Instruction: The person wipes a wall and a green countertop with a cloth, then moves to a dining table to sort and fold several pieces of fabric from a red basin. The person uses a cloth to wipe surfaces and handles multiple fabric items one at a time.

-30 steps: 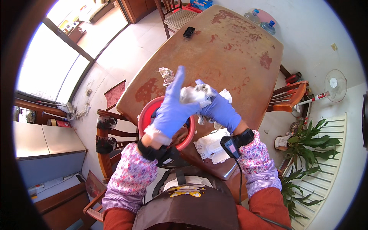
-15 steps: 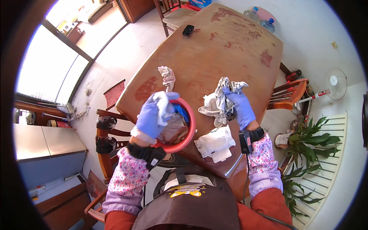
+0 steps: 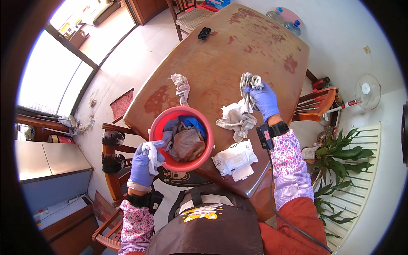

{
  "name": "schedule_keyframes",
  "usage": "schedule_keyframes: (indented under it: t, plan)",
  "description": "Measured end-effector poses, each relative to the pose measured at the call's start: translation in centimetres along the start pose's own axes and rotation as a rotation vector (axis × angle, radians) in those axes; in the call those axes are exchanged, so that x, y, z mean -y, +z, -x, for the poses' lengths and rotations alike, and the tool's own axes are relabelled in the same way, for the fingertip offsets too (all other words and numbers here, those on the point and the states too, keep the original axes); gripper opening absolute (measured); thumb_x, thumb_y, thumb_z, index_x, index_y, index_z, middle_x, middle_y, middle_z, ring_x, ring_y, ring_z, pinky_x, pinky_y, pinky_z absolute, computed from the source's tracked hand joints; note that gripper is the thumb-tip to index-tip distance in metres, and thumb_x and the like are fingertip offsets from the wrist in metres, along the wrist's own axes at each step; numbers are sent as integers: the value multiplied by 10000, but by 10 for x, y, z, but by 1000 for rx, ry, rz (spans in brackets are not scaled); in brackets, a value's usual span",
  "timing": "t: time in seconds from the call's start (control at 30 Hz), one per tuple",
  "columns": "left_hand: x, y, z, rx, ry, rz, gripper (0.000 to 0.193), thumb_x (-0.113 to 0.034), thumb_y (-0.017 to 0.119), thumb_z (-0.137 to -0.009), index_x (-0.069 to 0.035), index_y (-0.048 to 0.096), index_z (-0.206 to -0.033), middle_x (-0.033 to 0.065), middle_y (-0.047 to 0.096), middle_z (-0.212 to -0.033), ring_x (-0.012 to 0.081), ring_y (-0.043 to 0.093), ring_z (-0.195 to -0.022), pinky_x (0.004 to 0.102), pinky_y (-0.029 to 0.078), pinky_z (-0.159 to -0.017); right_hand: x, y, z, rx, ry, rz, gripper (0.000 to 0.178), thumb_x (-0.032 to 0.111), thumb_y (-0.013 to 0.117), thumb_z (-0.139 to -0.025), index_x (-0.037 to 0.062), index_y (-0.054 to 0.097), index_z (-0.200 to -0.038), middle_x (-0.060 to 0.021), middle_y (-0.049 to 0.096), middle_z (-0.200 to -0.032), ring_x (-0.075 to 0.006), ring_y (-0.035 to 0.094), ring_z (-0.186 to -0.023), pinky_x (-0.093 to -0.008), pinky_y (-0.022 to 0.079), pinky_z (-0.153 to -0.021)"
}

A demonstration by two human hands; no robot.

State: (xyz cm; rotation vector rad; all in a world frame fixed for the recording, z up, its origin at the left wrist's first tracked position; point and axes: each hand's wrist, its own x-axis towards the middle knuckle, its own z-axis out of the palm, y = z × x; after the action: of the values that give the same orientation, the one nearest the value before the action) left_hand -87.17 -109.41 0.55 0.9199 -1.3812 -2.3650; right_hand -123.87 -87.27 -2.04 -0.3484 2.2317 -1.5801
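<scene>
My left hand (image 3: 143, 168), in a purple glove, is closed round a crumpled white wipe (image 3: 152, 157) just outside the near left rim of a red bucket (image 3: 209, 148). Inside that bucket lie a brownish-grey cloth (image 3: 187, 143) and something blue (image 3: 193, 123). My gloved right hand (image 3: 264, 101) grips a bunched grey-and-white patterned cloth (image 3: 250, 81) over the table. Below it, pale grey and white cloths (image 3: 238, 121) lie in a heap. A white wipes pack (image 3: 236, 159) rests near the table corner. Beyond the bucket lies a twisted whitish cloth (image 3: 182, 88).
The worn brown table (image 3: 221, 55) carries a small black object (image 3: 204, 33) at its far left. Wooden chairs stand at the left (image 3: 112, 170) and right (image 3: 316, 106). A plant (image 3: 344, 161), a fan (image 3: 367, 91) and two water jugs (image 3: 284, 21) are to the right.
My left hand has moved from over the bucket down and left, still holding the wipe. My right hand has lifted the patterned cloth slightly away from the pale heap.
</scene>
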Motion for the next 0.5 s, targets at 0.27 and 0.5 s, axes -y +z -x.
schedule_keyframes:
  t: [0.27, 0.5]
  plan:
    - [11, -18, 14, -43, 3, 69, 410, -359, 572, -982, 14, 634, -1140, 64, 667, -749, 130, 626, -627, 225, 493, -558, -73, -16, -6, 60, 190, -307, 204, 140, 737, -854, 37, 681, -1020, -18, 691, -942, -129, 639, -852, -277, 510, -778]
    - [13, -19, 9, -43, -35, 33, 402, -330, 568, -984, 32, 624, -1150, 90, 687, -795, 148, 645, -655, 234, 508, -568, -129, -7, 53, 213, -166, 460, 378, 205, 811, -745, 45, 701, -1069, -76, 707, -923, -183, 667, -859, -307, 518, -820]
